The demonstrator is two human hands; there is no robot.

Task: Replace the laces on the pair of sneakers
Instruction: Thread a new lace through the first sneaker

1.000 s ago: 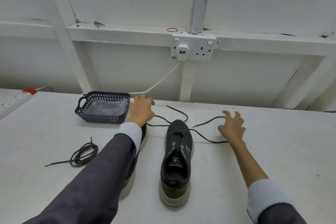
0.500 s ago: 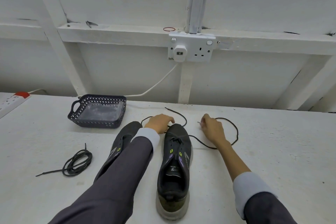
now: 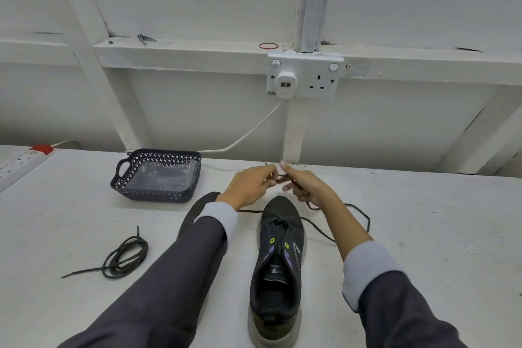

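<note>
Head view: we note both hands raised just beyond the toe of the near sneaker (image 3: 278, 263), which lies toe-away at the table (image 3: 423, 234) centre. The left hand (image 3: 250, 185) and right hand (image 3: 306, 186) each pinch the dark lace (image 3: 318, 229) with curled fingers. Its slack trails right in a loose loop and back to the lowest eyelets. We judge the lace light, limp and prone to twisting, so it is best held close to the stiff tips. The second sneaker (image 3: 197, 209) lies left, half hidden under the left sleeve. Further left are a coiled lace (image 3: 125, 256), a perforated basket (image 3: 158, 195) and a power strip (image 3: 19, 161) at the edge. Nothing blocks the hands, though the trailing loop could snag.
</note>
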